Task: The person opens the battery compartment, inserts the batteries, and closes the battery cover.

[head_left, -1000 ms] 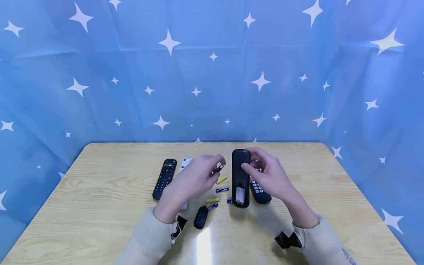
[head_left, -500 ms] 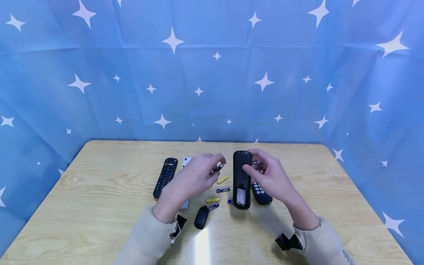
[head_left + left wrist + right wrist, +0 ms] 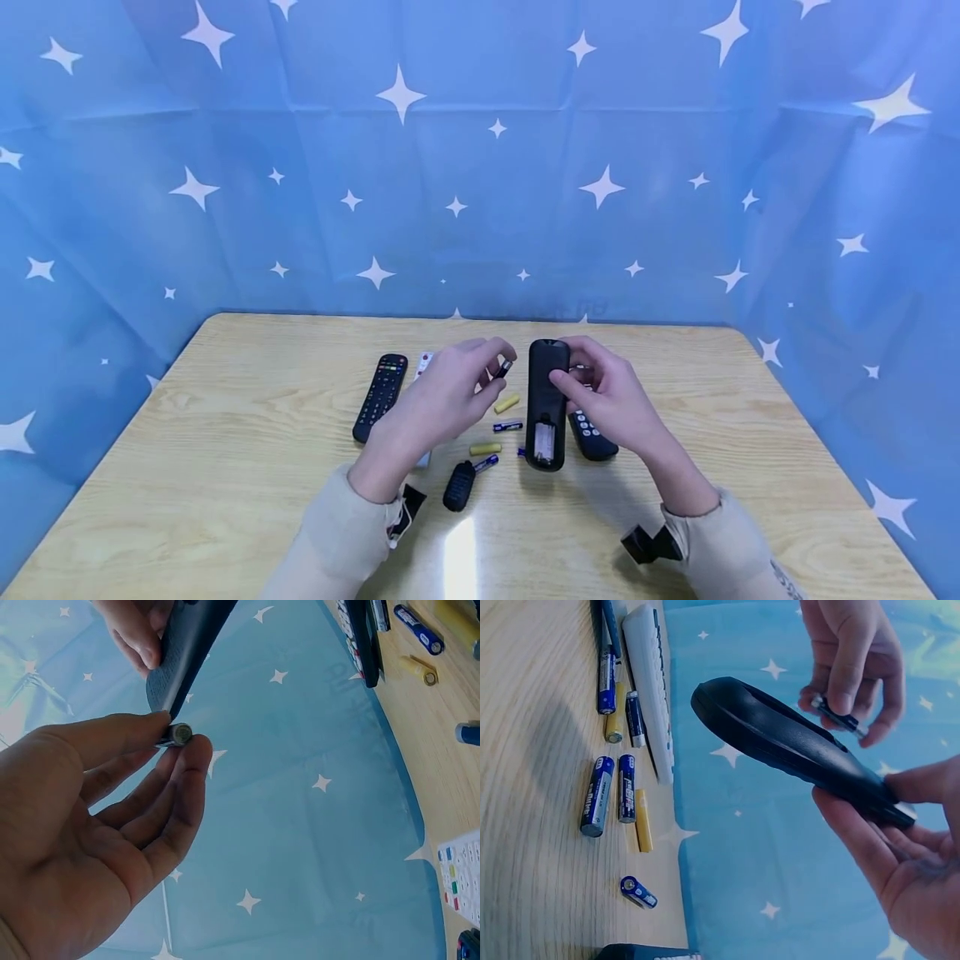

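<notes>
My right hand holds a black remote control, back side up, thumb on its back and fingers behind. Near its lower end the battery compartment is uncovered and looks silvery inside. To the left, my left hand pinches a small dark battery between thumb and fingertips, level with the remote's upper half. The left wrist view shows the battery's round end, overlapping the remote's edge. In the right wrist view, the battery appears just beyond the raised remote.
Blue batteries and yellow batteries lie on the wooden table below my hands. A small black oval piece sits nearer. Another black remote and a white remote lie left; a black remote lies partly under my right hand.
My left hand has lifted its fingertips slightly, and the battery is a little higher and more tilted. The right hand and remote stay nearly still; the head view shifts slightly.
</notes>
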